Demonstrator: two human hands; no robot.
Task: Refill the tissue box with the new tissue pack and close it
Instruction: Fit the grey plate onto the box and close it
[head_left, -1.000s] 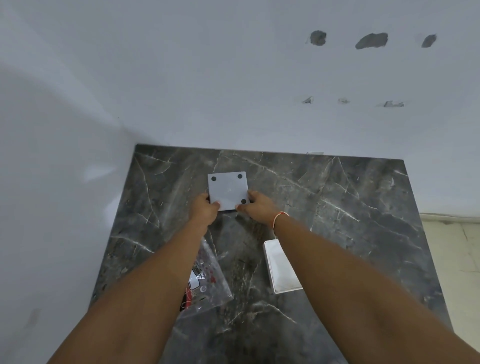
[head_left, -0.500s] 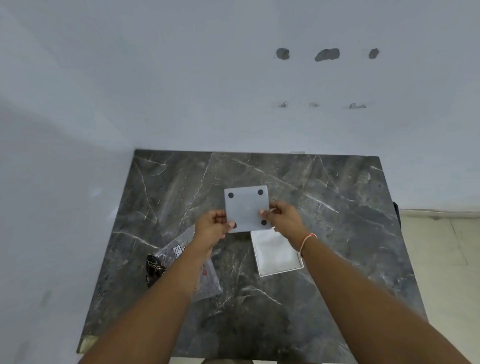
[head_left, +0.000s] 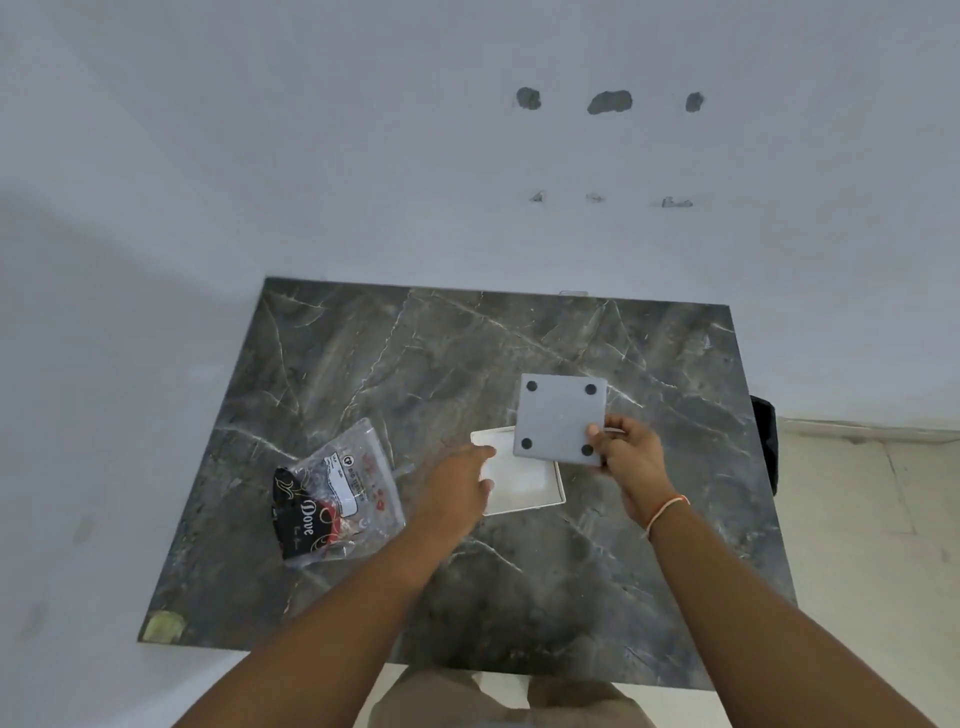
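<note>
The grey square tissue box (head_left: 561, 418) is being held up above the dark marbled table (head_left: 467, 374), its underside turned toward the camera so that four dark round feet are being shown at its corners. It is being gripped at its lower right corner by the right hand (head_left: 631, 457), whose thumb is being pressed on the grey face near one foot while the fingers are being curled behind the box edge. An orange thread band (head_left: 667, 512) is being worn on that wrist.

Just below and partly behind the box, a white square lid (head_left: 524, 486) is lying flat on the table, its raised rim being shown along the right and near edges. Its left part is being covered by the left hand (head_left: 460, 491), which is being held over it with fingers stretched and relaxed, gripping nothing; whether the fingertips are touching the lid cannot be told.

To the left of that hand, well apart from the box, a clear plastic tissue pack (head_left: 337, 493) is lying on the table, crumpled, with a white label and a black-and-red printed part being seen through the wrap.

The table is being set into a corner of pale walls (head_left: 363, 182), where several dark patches are being shown high up. A black object (head_left: 764, 441) is being glimpsed past the table's right edge, beside a light tiled floor (head_left: 857, 519).
</note>
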